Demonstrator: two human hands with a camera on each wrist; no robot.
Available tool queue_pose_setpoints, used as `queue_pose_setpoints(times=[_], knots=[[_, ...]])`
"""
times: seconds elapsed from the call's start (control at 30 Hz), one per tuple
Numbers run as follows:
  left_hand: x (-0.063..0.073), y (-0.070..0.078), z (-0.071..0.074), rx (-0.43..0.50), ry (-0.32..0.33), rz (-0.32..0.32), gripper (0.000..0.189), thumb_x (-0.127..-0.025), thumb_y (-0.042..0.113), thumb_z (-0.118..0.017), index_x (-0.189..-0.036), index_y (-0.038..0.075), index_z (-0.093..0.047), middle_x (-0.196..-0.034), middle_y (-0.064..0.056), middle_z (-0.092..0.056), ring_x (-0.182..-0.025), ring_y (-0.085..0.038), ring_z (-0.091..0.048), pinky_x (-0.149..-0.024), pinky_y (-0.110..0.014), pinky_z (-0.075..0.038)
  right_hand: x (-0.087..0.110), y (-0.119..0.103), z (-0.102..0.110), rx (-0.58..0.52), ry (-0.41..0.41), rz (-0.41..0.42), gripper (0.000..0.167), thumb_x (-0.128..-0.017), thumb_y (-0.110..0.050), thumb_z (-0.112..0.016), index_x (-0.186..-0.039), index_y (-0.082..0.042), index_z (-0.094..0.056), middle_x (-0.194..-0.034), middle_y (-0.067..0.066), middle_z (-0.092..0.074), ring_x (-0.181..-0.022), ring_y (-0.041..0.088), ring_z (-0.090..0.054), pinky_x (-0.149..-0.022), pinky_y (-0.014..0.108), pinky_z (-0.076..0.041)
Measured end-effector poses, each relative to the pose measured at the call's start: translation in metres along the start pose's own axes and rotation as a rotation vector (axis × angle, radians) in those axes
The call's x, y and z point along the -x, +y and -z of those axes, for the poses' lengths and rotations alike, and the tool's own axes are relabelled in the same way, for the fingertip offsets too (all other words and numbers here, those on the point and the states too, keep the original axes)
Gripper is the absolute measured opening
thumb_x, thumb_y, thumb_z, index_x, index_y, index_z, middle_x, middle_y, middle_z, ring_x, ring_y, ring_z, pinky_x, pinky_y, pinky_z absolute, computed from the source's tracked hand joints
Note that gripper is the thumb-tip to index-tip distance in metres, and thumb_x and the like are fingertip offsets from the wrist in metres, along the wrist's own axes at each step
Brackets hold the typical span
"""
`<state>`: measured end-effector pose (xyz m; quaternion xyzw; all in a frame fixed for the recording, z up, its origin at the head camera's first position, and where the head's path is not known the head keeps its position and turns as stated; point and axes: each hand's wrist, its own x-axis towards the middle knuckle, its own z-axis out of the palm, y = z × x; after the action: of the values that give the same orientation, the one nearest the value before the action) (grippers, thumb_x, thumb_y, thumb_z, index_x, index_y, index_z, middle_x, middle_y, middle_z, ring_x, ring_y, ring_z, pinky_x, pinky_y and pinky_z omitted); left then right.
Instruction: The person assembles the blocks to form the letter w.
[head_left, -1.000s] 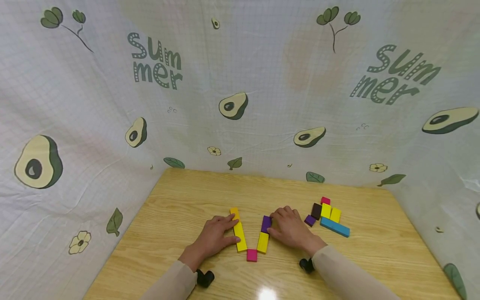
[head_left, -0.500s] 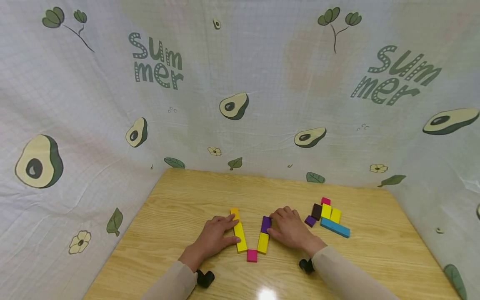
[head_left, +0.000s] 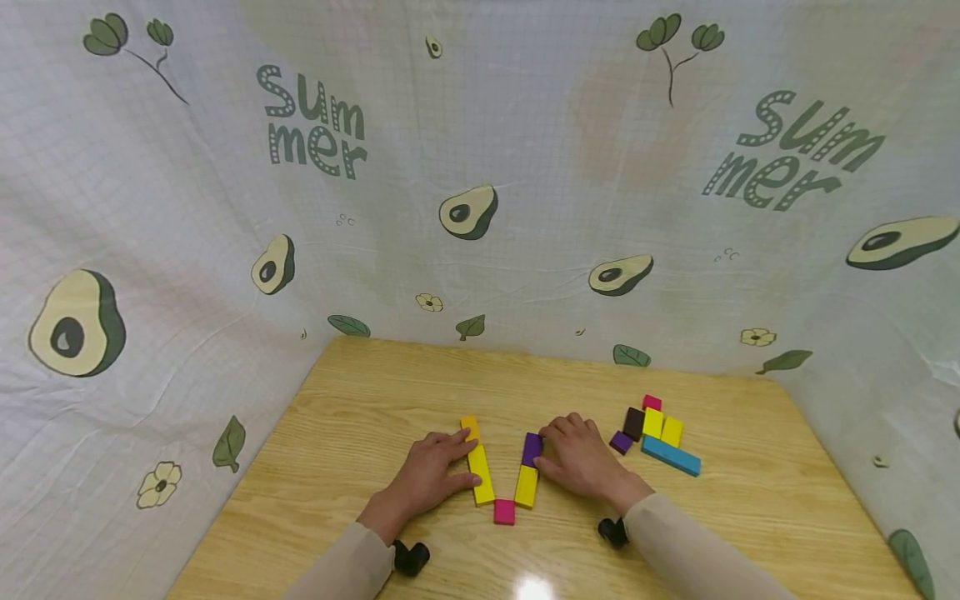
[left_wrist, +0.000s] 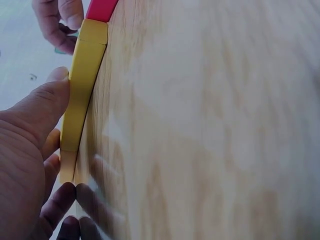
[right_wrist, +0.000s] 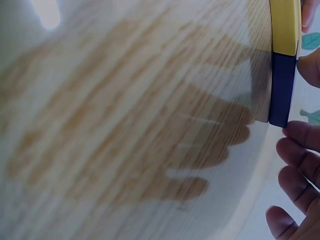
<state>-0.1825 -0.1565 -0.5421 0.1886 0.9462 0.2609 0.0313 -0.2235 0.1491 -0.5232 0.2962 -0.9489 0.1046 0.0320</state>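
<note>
A V-shaped line of blocks lies flat on the table between the hands. Its left arm is an orange block (head_left: 468, 423) above a longer yellow block (head_left: 481, 485); a pink block (head_left: 504, 512) forms the bottom. A shorter yellow block (head_left: 527, 487) and a purple block (head_left: 532, 448) make the right arm. My left hand (head_left: 429, 473) touches the left arm, thumb on the long yellow block and fingertips by the orange one. Beside the purple block, my right hand (head_left: 581, 454) rests with thumb and index fingertip against it, the other fingers loosely bent.
To the right lie several loose blocks: a blue bar (head_left: 671, 456), a dark brown block (head_left: 633, 423), a small purple block (head_left: 621, 442), a pink block (head_left: 652, 402) and two yellow ones (head_left: 653, 422). A printed cloth (head_left: 540, 167) hangs behind the wooden table (head_left: 397, 383).
</note>
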Motion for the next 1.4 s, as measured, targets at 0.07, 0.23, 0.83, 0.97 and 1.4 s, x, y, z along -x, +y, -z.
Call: queue_pose_setpoints(times=[0.07,0.23,0.83,0.97,1.4], knots=[[0.0,0.0,0.0,-0.001,-0.001,0.0,0.065,-0.097,0.053,-0.071,-0.153,0.02,-0.059,-0.165,0.0,-0.048,-0.141,-0.03,-0.049,-0.117,-0.062,-0.037,0.0,0.0,0.0,-0.001,-0.001,-0.003,0.044,-0.1,-0.042,-0.072,-0.129,-0.009,-0.07,-0.129,0.01,-0.068,-0.118,0.031,-0.056,-0.103,0.055,-0.044],[0.0,0.001,0.001,-0.004,-0.003,0.002,0.065,-0.098,0.052,-0.072,-0.153,0.02,-0.059,-0.165,0.0,-0.048,-0.141,-0.03,-0.049,-0.117,-0.062,-0.037,0.0,0.0,0.0,-0.002,-0.003,-0.007,0.044,-0.1,-0.042,-0.071,-0.129,-0.009,-0.07,-0.129,0.01,-0.067,-0.118,0.031,-0.055,-0.103,0.055,-0.044],[-0.001,0.003,0.001,0.001,-0.019,0.022,0.066,-0.097,0.053,-0.071,-0.153,0.02,-0.059,-0.165,0.0,-0.047,-0.142,-0.03,-0.048,-0.118,-0.061,-0.036,0.004,0.004,0.002,-0.003,0.047,-0.003,0.042,-0.102,-0.039,-0.068,-0.13,-0.007,-0.069,-0.129,0.01,-0.067,-0.118,0.032,-0.056,-0.102,0.054,-0.045],[0.0,0.003,0.001,0.003,-0.02,0.028,0.065,-0.097,0.053,-0.071,-0.152,0.02,-0.059,-0.165,0.001,-0.047,-0.142,-0.03,-0.048,-0.118,-0.061,-0.035,0.008,0.008,0.003,0.019,0.098,-0.008,0.041,-0.101,-0.037,-0.07,-0.129,-0.007,-0.07,-0.127,0.01,-0.067,-0.117,0.032,-0.056,-0.1,0.054,-0.045],[0.0,0.004,0.001,0.0,-0.019,0.023,0.066,-0.098,0.054,-0.071,-0.152,0.02,-0.059,-0.165,0.0,-0.047,-0.143,-0.03,-0.048,-0.118,-0.062,-0.036,0.025,0.036,0.006,0.099,0.186,-0.042,0.04,-0.096,-0.031,-0.075,-0.125,-0.004,-0.069,-0.122,0.012,-0.068,-0.114,0.035,-0.056,-0.095,0.053,-0.044]])
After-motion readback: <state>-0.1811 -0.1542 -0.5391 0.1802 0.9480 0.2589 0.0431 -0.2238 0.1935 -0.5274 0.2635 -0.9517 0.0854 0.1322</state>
